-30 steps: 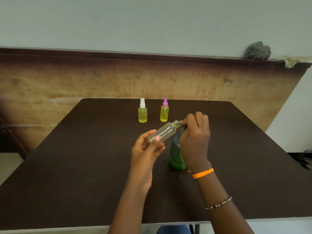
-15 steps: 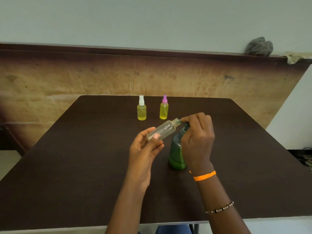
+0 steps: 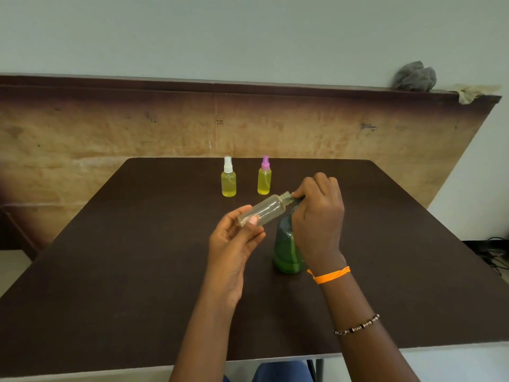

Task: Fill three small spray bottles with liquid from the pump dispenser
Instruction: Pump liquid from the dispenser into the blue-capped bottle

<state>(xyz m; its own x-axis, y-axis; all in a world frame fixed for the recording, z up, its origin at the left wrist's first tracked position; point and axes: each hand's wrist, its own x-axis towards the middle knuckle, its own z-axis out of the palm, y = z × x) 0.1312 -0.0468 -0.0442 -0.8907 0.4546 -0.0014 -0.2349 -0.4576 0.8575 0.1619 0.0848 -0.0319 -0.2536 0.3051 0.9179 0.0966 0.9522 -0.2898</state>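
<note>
Dark brown, the table stands against a worn wooden wall panel, and the work sits near the middle of its surface. An uncapped clear spray bottle is held tilted above the table, open neck pointing up and to the right, its base pinched between the thumb and fingers of the left hand. The neck meets the top of the green pump dispenser, which stands upright on the table just right of centre. The right hand is curled over the dispenser's head, hiding most of the pump, fingertips right beside the bottle's mouth. Toward the far edge stand two filled bottles of yellow liquid, apart from each other: the white-capped bottle on the left and the pink-capped bottle on the right. A grey cloth lies on the ledge above the panel, near its right end.
</note>
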